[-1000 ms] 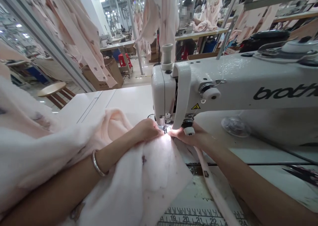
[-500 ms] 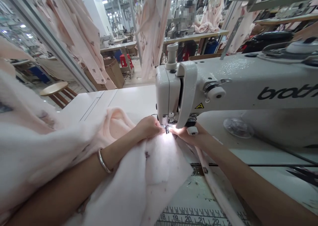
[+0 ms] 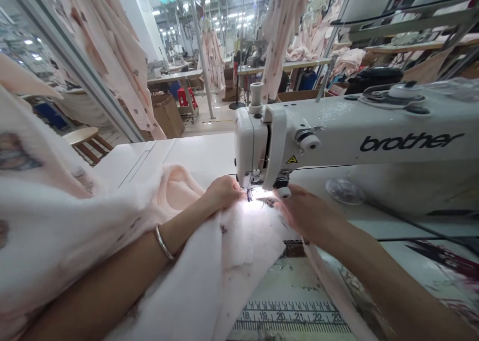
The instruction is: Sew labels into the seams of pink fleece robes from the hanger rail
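My left hand (image 3: 224,191) is closed on pale pink fleece fabric (image 3: 198,266), its fingertips close by the lit presser foot (image 3: 249,195) of a white sewing machine (image 3: 258,141). The fleece spreads over the table toward me, and some lies under the foot. My right hand (image 3: 310,211) is just right of the needle area, fingers curled and partly behind the machine head. A narrow pink fabric strip (image 3: 325,276) hangs down from beneath this hand and seems to be in its fingers. The bare needle plate shows between foot and right hand.
A ruler strip (image 3: 288,317) runs along the table's front edge. Dark-bladed scissors (image 3: 441,256) lie at the right, and a clear bobbin-like disc (image 3: 344,190) lies behind my right hand. Pink cloth hangs (image 3: 112,56) beyond the table, near a wooden stool (image 3: 84,136).
My right hand has drawn back to the right, away from the presser foot, and the strip shifted with it. My left hand stays on the fleece. The view has turned slightly right.
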### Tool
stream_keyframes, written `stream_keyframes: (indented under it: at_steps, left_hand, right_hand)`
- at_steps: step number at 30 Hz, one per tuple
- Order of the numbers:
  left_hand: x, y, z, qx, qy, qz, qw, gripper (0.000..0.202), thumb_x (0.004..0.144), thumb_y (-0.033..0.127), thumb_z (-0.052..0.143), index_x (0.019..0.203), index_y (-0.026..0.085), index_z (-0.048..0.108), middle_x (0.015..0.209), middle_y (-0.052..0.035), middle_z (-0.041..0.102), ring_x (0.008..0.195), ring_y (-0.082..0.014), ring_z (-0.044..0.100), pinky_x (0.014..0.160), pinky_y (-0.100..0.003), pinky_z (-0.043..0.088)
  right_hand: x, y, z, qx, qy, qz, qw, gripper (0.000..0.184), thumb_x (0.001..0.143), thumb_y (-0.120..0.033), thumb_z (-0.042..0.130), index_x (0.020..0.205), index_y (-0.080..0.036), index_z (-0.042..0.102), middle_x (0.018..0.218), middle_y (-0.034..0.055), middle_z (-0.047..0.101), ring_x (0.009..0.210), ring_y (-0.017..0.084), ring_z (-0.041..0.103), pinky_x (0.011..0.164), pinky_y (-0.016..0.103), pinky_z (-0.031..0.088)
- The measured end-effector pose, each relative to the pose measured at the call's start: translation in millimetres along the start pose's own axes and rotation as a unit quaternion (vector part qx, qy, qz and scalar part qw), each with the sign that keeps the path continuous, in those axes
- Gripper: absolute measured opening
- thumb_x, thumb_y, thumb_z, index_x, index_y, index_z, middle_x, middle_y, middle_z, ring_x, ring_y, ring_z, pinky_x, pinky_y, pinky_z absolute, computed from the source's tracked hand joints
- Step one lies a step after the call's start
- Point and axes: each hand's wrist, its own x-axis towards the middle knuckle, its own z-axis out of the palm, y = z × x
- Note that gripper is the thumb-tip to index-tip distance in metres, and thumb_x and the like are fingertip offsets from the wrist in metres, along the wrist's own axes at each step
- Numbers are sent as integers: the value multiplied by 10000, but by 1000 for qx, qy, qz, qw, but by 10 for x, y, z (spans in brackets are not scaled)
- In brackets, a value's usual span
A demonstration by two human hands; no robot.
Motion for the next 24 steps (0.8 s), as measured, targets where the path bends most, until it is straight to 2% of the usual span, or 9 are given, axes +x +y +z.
stream_keyframes:
  at_steps: [1,3,5,7,11,14,16,20,24]
  left_hand:
    - [0,1,-1,-1,-1,1,1000,338,627,332,531,429,185,301,393,34,264,392,-90,289,408,-257,182]
    - [-2,-3,0,-3,-4,5,1000,328,629,331,524,429,184,310,390,34,270,389,-90,290,408,-255,182]
    - [-3,-16,4,-5,-5,11,1000,314,635,341,517,435,181,334,397,34,285,394,-89,292,410,-253,182]
    - [-1,-37,10,-7,-5,17,1000,311,642,356,509,439,181,352,402,32,299,398,-89,294,412,-253,184]
    - [17,-71,20,-4,-5,9,1000,330,639,370,509,429,184,337,383,32,282,389,-89,285,406,-254,186]
    - [11,-61,26,-4,-2,3,1000,296,631,355,503,445,183,350,401,30,314,397,-94,319,409,-250,205]
    - [-15,-41,37,-4,3,-4,1000,263,630,334,482,453,184,358,413,27,334,402,-98,331,412,-250,210]
    - [-79,-4,67,-2,24,-10,1000,233,643,307,448,464,188,357,428,21,343,423,-103,313,431,-258,192]
    - [-66,-10,66,-2,27,-3,1000,236,659,314,472,486,189,372,466,17,369,459,-107,330,462,-260,200]
  right_hand:
    - [-96,-28,6,-25,15,-19,999,279,686,57,580,910,-101,626,912,107,603,913,262,563,758,381,493]
    - [-250,-103,76,-63,73,-107,990,420,589,124,561,952,-79,621,978,137,591,975,303,524,800,412,476]
    - [-320,-180,207,-79,136,-218,963,426,596,125,525,960,-80,610,947,122,592,891,270,538,711,373,493]
    - [-307,-228,347,-72,170,-275,943,353,655,105,467,915,-93,600,869,100,585,772,233,539,588,333,473]
    - [-200,-175,475,-44,184,-268,945,263,798,32,370,779,-145,564,784,70,548,675,190,508,517,298,412]
    - [-168,-30,409,7,181,-261,948,273,880,-26,344,864,-166,578,956,82,579,802,176,528,589,279,432]
    - [-160,79,342,32,164,-272,948,274,908,-51,343,911,-185,583,994,65,598,876,172,526,639,268,444]
    - [-145,191,296,49,118,-283,950,259,917,-63,360,826,-186,569,797,28,610,800,163,511,651,265,437]
    - [-179,79,373,55,111,-267,956,252,879,-24,395,711,-169,515,723,29,566,718,167,465,625,284,413]
